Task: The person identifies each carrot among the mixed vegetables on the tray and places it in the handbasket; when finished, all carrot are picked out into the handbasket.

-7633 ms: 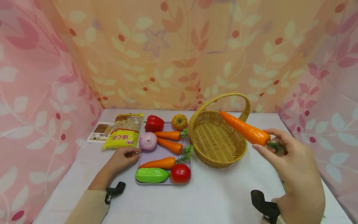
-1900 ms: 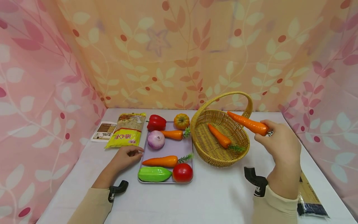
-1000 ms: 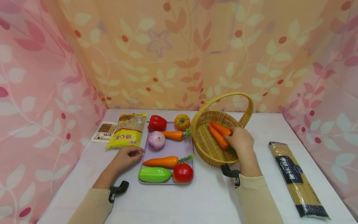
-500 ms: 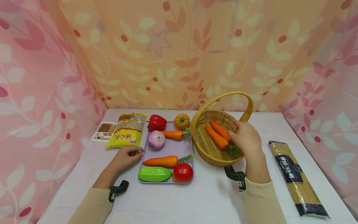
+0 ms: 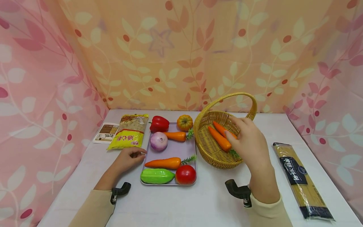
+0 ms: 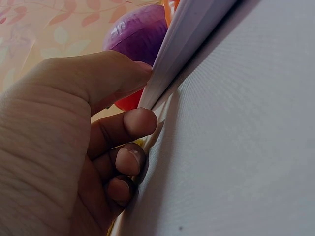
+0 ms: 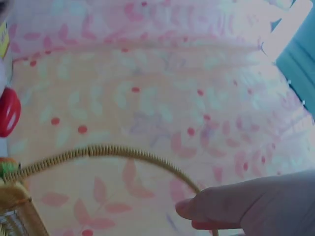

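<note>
My right hand (image 5: pixel 252 145) hovers over the right side of the wicker basket (image 5: pixel 202 154), its fingers apart and nothing between them. Inside the basket lie two carrots side by side, the nearer carrot (image 5: pixel 219 139) and the farther carrot (image 5: pixel 221 127), partly behind my fingers. In the right wrist view, that hand (image 7: pixel 246 204) is in front of the arched basket handle (image 7: pixel 113 150). My left hand (image 5: pixel 129 160) rests at the left edge of the lilac tray (image 5: pixel 167 152), fingers loosely curled. Its thumb meets the tray's rim (image 6: pixel 172 54) in the left wrist view.
On the tray lie two carrots (image 5: pixel 164 163), an onion (image 5: pixel 158 141), a green vegetable (image 5: pixel 157 176), a tomato (image 5: pixel 185 174), a red pepper (image 5: pixel 159 124) and a small pumpkin (image 5: pixel 185 122). A yellow bag (image 5: pixel 129 132) lies left; a pasta pack (image 5: pixel 302 181) lies right.
My right hand lowered a second carrot into the basket, let it go beside the first, then rose slightly back towards me. The left hand stays at the tray's edge.
</note>
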{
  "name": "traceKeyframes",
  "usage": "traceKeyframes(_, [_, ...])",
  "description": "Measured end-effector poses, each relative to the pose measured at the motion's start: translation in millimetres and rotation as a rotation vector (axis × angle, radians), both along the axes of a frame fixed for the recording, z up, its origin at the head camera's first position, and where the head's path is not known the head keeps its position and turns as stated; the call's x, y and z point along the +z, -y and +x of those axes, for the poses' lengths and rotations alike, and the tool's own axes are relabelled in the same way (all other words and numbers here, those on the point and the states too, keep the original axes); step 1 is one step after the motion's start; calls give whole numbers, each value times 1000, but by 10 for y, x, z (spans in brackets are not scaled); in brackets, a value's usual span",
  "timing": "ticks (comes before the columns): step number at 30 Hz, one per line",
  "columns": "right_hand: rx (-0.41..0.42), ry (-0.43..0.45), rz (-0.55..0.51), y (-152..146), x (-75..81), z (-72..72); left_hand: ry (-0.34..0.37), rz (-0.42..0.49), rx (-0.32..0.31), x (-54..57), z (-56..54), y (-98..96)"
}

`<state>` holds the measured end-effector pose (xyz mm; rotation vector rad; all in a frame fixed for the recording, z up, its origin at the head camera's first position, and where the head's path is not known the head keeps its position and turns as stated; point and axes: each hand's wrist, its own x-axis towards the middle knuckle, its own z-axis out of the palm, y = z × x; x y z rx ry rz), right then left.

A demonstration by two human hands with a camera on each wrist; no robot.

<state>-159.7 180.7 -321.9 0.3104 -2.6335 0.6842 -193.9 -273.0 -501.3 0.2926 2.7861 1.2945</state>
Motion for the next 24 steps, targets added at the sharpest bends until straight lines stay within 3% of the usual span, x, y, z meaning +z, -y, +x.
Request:
traceKeyframes(5, [129, -188, -13, 258, -20, 128, 4, 1, -4, 5, 3, -8])
traceKeyframes(9, [235, -227, 29, 514, -113, 149, 1, 0, -4, 6, 5, -6])
traceKeyframes(13, [320, -152, 99, 776, -266, 95, -5, 3, -5, 8, 4, 0])
traceKeyframes(18, [373, 42, 180, 1039, -481, -22, -8, 2, -7, 3, 7, 6])
traceKeyframes(24, [439, 234, 167, 1245, -787, -199, -8, 1, -9, -15, -13, 5])
